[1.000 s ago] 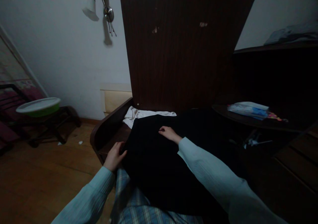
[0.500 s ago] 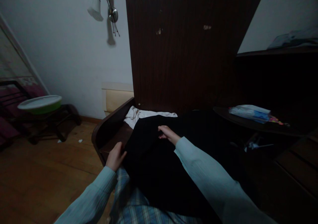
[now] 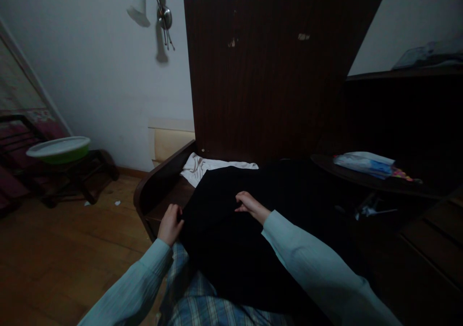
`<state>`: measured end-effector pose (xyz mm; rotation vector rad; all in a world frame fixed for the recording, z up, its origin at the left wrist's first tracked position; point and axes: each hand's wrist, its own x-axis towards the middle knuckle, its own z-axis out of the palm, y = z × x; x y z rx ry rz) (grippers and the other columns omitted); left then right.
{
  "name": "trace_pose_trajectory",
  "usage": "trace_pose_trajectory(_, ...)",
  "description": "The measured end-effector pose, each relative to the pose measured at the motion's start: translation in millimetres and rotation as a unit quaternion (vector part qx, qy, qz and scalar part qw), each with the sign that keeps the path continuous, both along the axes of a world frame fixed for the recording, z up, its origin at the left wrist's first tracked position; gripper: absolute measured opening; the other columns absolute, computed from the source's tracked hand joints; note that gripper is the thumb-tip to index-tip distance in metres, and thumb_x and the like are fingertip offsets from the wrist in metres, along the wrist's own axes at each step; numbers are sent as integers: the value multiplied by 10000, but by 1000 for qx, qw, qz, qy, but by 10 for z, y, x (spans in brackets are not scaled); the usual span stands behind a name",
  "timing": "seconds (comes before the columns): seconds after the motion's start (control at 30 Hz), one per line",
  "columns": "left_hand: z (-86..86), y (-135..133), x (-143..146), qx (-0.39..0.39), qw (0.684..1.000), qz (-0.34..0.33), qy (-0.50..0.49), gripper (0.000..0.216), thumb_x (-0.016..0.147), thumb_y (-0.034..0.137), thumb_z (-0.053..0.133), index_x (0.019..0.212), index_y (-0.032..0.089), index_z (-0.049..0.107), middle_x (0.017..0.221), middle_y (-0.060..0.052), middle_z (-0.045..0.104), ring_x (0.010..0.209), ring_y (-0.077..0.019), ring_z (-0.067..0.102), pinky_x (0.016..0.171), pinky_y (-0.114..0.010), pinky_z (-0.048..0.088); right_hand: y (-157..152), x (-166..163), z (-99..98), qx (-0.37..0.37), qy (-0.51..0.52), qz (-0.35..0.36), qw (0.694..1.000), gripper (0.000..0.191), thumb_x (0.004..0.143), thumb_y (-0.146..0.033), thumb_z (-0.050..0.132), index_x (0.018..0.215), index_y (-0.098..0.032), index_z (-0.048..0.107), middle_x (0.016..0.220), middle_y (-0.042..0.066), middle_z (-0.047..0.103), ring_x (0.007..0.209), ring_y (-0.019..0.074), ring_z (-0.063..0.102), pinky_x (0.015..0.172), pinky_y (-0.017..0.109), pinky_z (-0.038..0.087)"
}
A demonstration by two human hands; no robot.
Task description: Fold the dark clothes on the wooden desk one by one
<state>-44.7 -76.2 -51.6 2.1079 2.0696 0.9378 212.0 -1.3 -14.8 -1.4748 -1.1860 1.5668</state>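
A large piece of black cloth [image 3: 231, 253] spreads across the middle; its exact kind is too dark to make out. At its left edge my left hand [image 3: 171, 224] is closed, with the fabric pinched between thumb and fingers. Over the middle of the cloth, my right hand [image 3: 249, 204] is closed too, fingertips gripping the dark fabric. Blue plaid fabric [image 3: 206, 309] shows under the near edge of the black cloth. Behind the far edge lies a crumpled white cloth [image 3: 217, 166].
A dark wooden side rail [image 3: 159, 179] curves up at the left, before a tall dark panel [image 3: 267, 85]. To the right, a rounded shelf [image 3: 325, 164] holds a plastic packet [image 3: 363, 164]. A green basin [image 3: 61, 152] rests on a chair at the left.
My right hand has shifted slightly right and nearer to me. The far left corner of the black cloth has drawn a little to the right. My left hand has barely moved.
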Motion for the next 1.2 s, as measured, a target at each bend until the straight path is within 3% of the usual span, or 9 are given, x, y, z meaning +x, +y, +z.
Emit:
trace_pose_trajectory(0.27,38,3,-24,-72,997,5,29,149,606,176,441,670,225,316,666,11,476,676,-179,533,629,-288,416,-80,95,54,-23,-12,-16,1000,292,666,11,372,887,-176,412,575,-66,455,383,58,526,365,139,441)
trace_pose_trajectory(0.47,41,-26,-122,-6,996,-85,-21,231,586,167,433,813,211,421,809,-14,521,750,-163,541,700,-290,439,-118,187,78,-53,-55,137,988,364,720,-19,410,1046,-181,415,625,-32,528,469,89,599,451,162,471)
trace_pose_trajectory(0.53,33,-33,-137,10,995,-93,-36,242,595,188,437,836,205,436,822,-18,523,746,-163,541,697,-293,446,-83,222,91,-33,-87,160,983,322,728,-65,474,1026,-183,453,627,-31,539,495,84,593,469,163,466)
trace_pose_trajectory(0.63,15,-41,-115,4,997,-59,-46,149,604,213,443,750,209,416,743,1,515,702,-163,536,668,-296,446,68,200,115,45,-136,133,981,203,709,-119,555,900,-181,529,610,-41,530,526,72,553,465,154,427)
trace_pose_trajectory(0.83,14,-43,5,-23,999,3,-45,149,578,159,438,691,216,359,658,24,472,677,-165,521,640,-286,422,542,-204,143,134,-145,88,976,59,676,-104,582,655,-157,566,616,-23,562,628,83,536,577,180,416)
trace_pose_trajectory(1.03,-32,-12,17,2,999,-35,-33,176,536,105,407,623,218,305,641,30,438,634,-144,484,613,-262,401,770,-627,119,168,-116,100,974,112,680,-86,543,667,-152,632,715,-7,628,756,106,566,736,216,428)
trace_pose_trajectory(1.2,-26,-45,17,9,999,-44,-19,194,540,81,388,683,207,357,696,5,474,662,-148,486,635,-274,419,832,-691,87,159,-130,101,973,131,699,-150,548,758,-128,663,766,28,646,777,143,578,741,250,438)
